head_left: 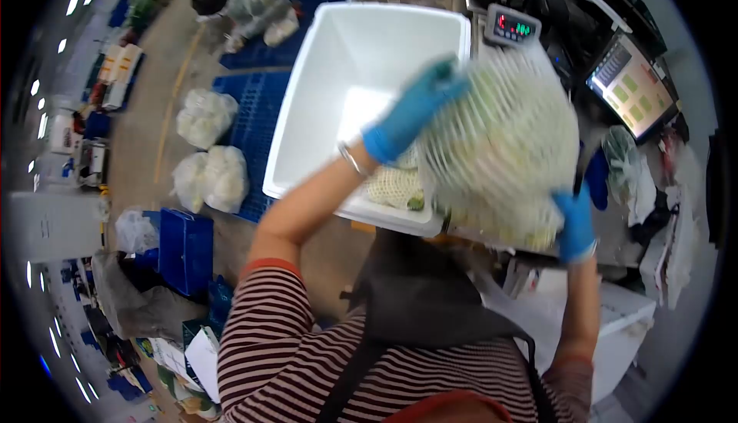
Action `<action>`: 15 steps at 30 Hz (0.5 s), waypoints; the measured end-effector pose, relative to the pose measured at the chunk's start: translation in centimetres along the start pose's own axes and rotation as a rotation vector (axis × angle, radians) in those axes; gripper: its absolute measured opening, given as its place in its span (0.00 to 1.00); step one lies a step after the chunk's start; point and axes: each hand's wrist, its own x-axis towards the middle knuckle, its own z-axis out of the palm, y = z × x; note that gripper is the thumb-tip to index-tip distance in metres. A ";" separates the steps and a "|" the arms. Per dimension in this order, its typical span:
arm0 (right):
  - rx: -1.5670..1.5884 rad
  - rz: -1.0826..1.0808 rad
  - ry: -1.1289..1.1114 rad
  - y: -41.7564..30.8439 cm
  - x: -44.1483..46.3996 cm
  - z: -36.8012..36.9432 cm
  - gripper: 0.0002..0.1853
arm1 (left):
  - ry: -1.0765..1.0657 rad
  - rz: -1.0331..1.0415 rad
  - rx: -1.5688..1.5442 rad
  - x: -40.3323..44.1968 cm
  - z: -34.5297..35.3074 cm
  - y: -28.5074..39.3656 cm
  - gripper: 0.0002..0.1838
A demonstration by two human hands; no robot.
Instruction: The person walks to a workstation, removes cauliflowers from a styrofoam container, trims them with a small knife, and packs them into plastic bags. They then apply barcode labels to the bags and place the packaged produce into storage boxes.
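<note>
A large bulging bag [503, 150] of pale green vegetables in white netting is held between my two blue-gloved hands, smeared by motion. My left hand [419, 108] reaches across the white box and is closed at the bag's upper left edge; its fingertips are blurred. At the lower right side, my right hand [576, 227] grips the bag, with its fingers partly hidden. Below my left forearm, a net-wrapped vegetable [396, 189] lies inside the white foam box [280, 146], near its closest right corner. The bag covers part of that corner.
A scale display [513, 26] with lit digits stands behind the bag, and a screen [630, 86] is to its right. Filled clear bags [211, 179] rest by a blue pallet [254, 108] on the left. A blue crate [186, 250] stands on the floor.
</note>
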 end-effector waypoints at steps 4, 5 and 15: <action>-0.415 -0.399 -0.232 -7.3 14.2 11.5 0.37 | -0.053 -0.115 -0.030 5.6 -12.9 -1.8 0.42; -0.621 -0.579 -0.285 -7.1 18.2 13.7 0.38 | -0.086 -0.125 -0.175 7.1 -15.4 -3.6 0.44; -1.578 -0.527 -0.604 6.3 36.1 28.3 0.36 | 0.070 -0.355 -1.384 10.9 -22.5 -26.0 0.43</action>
